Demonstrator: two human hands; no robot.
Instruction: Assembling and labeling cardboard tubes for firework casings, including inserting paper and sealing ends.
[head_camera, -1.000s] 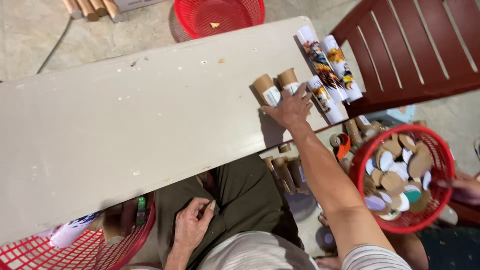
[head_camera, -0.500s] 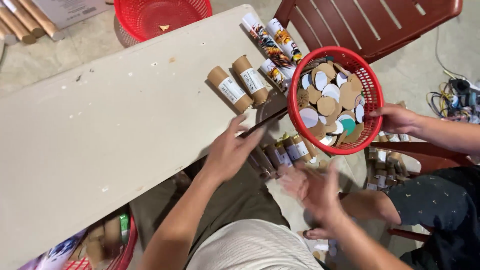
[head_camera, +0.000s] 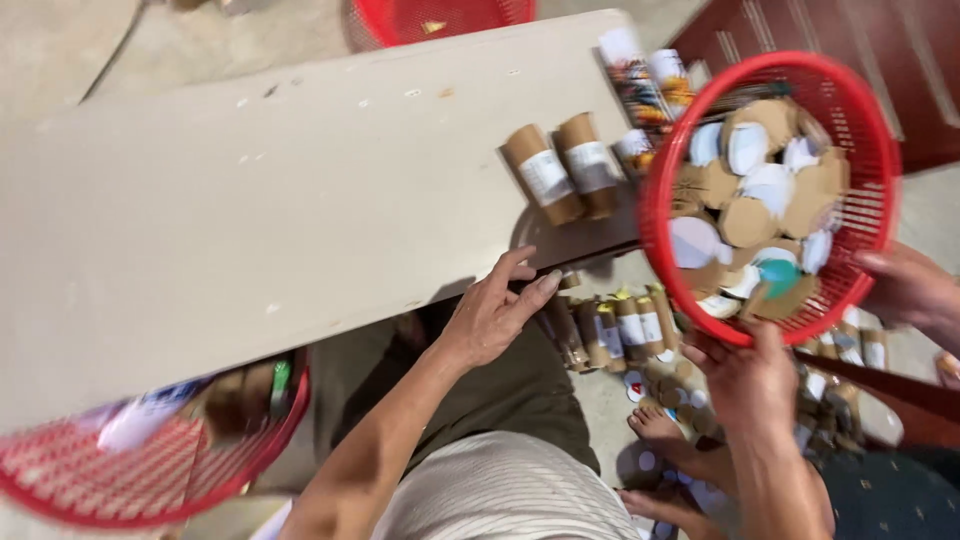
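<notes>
A round red plastic basket (head_camera: 862, 150) with slotted walls is held tilted at the right, above the right end of the pale surface (head_camera: 250, 220) and partly past its edge. Its near rim is gripped by the right hand (head_camera: 752, 378), while another person's hand (head_camera: 910, 288) holds its right side. It is filled with a loose heap of round cardboard caps (head_camera: 760, 190), some brown side up, some white, one teal. The left hand (head_camera: 492, 312) rests with fingers spread on the near edge of the surface, just left of the basket.
</notes>
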